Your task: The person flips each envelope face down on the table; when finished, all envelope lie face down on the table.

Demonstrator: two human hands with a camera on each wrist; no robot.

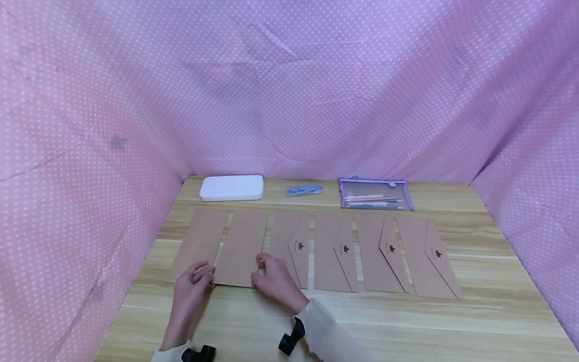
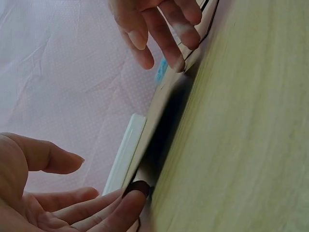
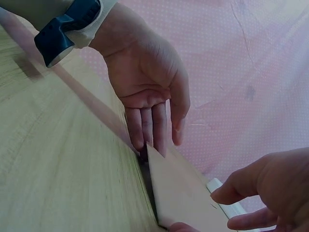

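Observation:
A plain brown envelope (image 1: 242, 246), second from the left in a row, lies flap side down between my two hands. My left hand (image 1: 189, 294) touches its near left corner with extended fingers, the thumb standing apart in the right wrist view. At its near right corner is my right hand (image 1: 277, 281), fingertips on the edge and thumb held away. The near edge of this envelope (image 3: 181, 193) is slightly raised, with a dark gap beneath it. To the left lies another plain envelope (image 1: 199, 244); to the right, an envelope with a crown-printed flap (image 1: 285, 236).
More crown-marked envelopes (image 1: 332, 271) continue the row to the right. Along the back stand a white case (image 1: 231, 188), a small blue packet (image 1: 304, 190) and a purple-edged mesh pouch (image 1: 375, 188) with several pencils. Pink dotted cloth (image 1: 289, 100) surrounds the wooden table (image 1: 407, 327).

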